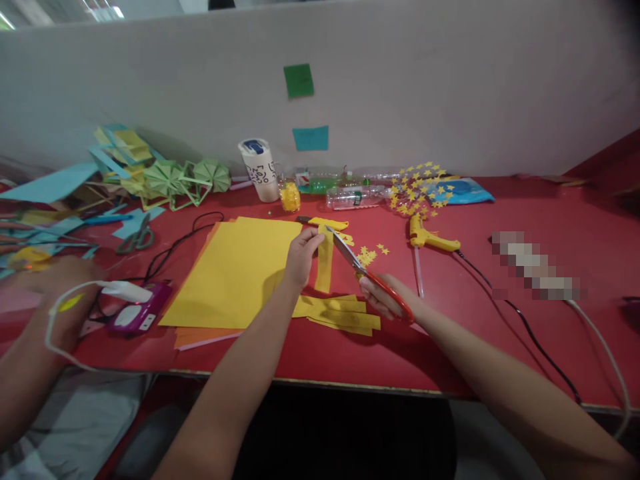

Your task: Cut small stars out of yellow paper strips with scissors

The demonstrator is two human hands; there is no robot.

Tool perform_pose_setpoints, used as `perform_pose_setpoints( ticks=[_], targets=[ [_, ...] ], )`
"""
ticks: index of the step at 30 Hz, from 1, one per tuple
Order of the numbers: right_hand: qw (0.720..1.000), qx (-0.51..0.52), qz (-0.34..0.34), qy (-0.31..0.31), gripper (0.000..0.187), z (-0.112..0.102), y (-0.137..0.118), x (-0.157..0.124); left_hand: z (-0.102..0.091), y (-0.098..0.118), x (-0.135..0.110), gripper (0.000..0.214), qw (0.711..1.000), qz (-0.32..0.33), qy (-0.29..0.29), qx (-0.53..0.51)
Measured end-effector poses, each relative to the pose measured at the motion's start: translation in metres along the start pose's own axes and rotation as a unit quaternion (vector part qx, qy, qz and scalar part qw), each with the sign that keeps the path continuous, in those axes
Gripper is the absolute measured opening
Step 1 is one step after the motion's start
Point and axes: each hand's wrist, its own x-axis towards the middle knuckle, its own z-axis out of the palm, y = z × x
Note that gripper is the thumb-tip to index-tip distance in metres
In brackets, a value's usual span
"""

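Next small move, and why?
Probably a short snip near the top of the strip, fingers kept clear: the left hand pinches it there, the scissors in the right hand have their tips at that end, close to those fingers, and small cut stars lie nearby.

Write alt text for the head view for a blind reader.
The left hand holds a yellow strip while the right hand holds scissors to its top. On the red table around them lie yellow paper, more strips, small stars and a glue gun.
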Motion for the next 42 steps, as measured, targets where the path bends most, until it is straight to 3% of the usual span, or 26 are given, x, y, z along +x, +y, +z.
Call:
perform_pose_setpoints(
  ticks=[7, 23, 33, 42],
  targets=[
    [1.0, -0.015, -0.007, 0.005, 0.042, -0.003, -0.001, 0.0, -0.005, -0.001, 0.005, 0.017, 0.999, -0.045, -0.014, -0.002],
    [1.0, -0.004, 0.005, 0.015, 0.042, -0.003, 0.0, 0.003, -0.003, 0.004, 0.005, 0.016, 0.999, -0.038, -0.004, 0.017],
    [0.999, -0.026, 0.004, 0.02, 0.047, -0.006, 0.0, 0.004, -0.01, 0.001, 0.008, 0.019, 0.991, 0.049, 0.029, 0.118],
    [0.999, -0.043, -0.008, 0.006, 0.049, -0.012, 0.007, 0.006, -0.011, 0.005, 0.009, 0.018, 0.989, 0.047, 0.048, 0.128]
  ],
)
